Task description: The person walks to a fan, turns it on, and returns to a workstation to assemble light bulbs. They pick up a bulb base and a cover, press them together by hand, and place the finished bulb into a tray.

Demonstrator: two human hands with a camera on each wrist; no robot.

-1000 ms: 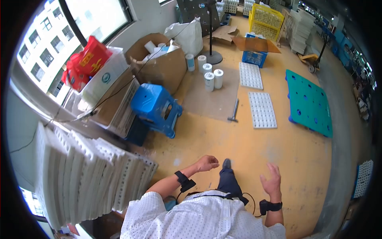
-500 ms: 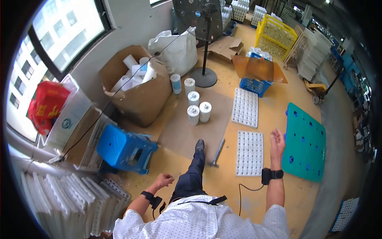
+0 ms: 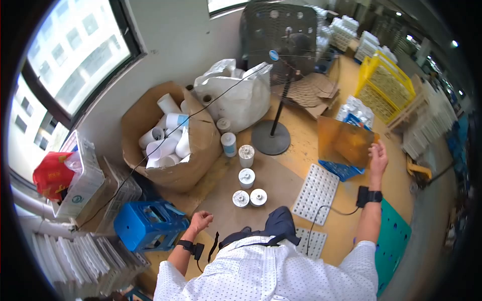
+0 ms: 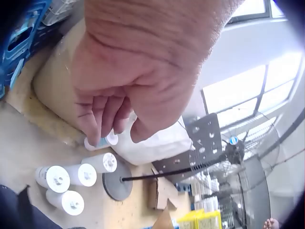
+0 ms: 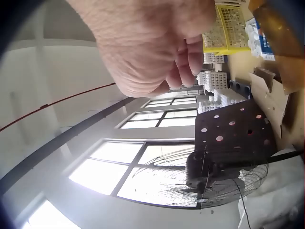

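My left hand (image 3: 201,220) hangs loosely curled and empty beside the blue stool (image 3: 145,226); in the left wrist view the hand (image 4: 138,71) has relaxed fingers. The right hand (image 3: 379,161) is extended at the right edge of an amber sheet (image 3: 344,143), which lies over a blue crate (image 3: 341,170). In the right wrist view a gap separates the relaxed fingers (image 5: 183,67) from the amber sheet (image 5: 283,40). Several white cylinders (image 3: 246,178) stand on a brown floor sheet (image 3: 221,193), left of two white perforated trays (image 3: 316,194).
A carton (image 3: 201,150) of white tubes and a white sack (image 3: 241,105) stand by the wall. Beyond them is a fan on a round base (image 3: 271,138). A yellow crate (image 3: 384,85) is at the back right; a green pallet (image 3: 391,246) lies at the right.
The view has moved forward, nearer the cylinders and the blue crate. My right hand has gone from above the floor near the green pallet to the amber sheet's edge. The left hand remains empty.
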